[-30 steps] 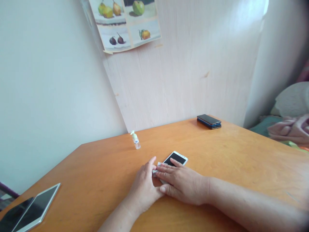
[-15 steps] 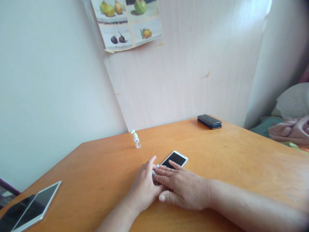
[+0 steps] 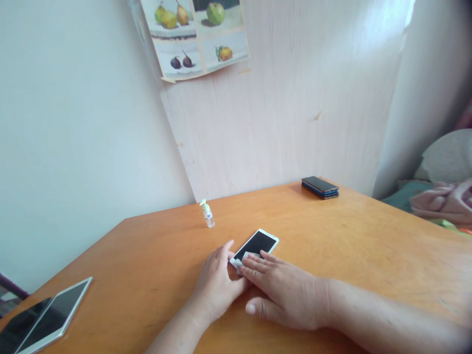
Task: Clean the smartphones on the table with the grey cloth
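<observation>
Smartphone [image 3: 258,243], white frame and dark screen, lies face up on the wooden table [image 3: 354,246], at the near middle of the scene, with its far end turned to the right. A white wipe [image 3: 238,266] covers part of its near end.

Right hand [image 3: 282,291]: palm down, fingers extended and set close together, fingertips resting on the wipe over the near end of the screen. The thumb stands well apart, toward the near side.

Left hand [image 3: 217,275]: positioned at the near left end of the smartphone. Thumb and index finger are spread in an open curve; the thumb tip passes close to the right hand's fingers. Whether the remaining fingers grip the smartphone's edge cannot be told.

Surrounding items: a clear pump bottle [image 3: 208,215] stands upright to the far left of the smartphone. A stack of dark phones [image 3: 320,188] occupies the far right part of the table. A white-framed device [image 3: 55,314] lies at the near left, beside a dark flat object [image 3: 18,327]. A fruit print [image 3: 199,37] hangs on the far panel [image 3: 280,128].
</observation>
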`<control>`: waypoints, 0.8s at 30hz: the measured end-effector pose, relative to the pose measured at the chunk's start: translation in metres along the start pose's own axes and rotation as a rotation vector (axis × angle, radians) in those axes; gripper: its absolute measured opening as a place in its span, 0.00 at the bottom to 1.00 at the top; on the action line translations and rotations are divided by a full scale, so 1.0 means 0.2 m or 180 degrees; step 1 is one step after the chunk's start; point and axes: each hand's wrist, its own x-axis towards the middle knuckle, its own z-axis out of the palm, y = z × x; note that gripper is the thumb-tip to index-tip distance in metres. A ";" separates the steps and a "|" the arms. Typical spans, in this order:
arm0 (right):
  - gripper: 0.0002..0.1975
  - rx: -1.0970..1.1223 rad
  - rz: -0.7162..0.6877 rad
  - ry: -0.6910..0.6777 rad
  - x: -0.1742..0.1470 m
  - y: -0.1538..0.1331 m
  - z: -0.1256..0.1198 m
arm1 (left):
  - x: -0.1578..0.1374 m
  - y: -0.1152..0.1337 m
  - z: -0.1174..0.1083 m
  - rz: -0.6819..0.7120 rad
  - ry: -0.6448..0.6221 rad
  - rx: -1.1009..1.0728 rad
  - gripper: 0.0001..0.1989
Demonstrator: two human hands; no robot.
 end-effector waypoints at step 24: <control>0.36 -0.0699 0.1118 0.0436 0.00 0.20 -0.02 | 0.01 0.03 -0.02 0.0069 -0.0028 0.0170 0.37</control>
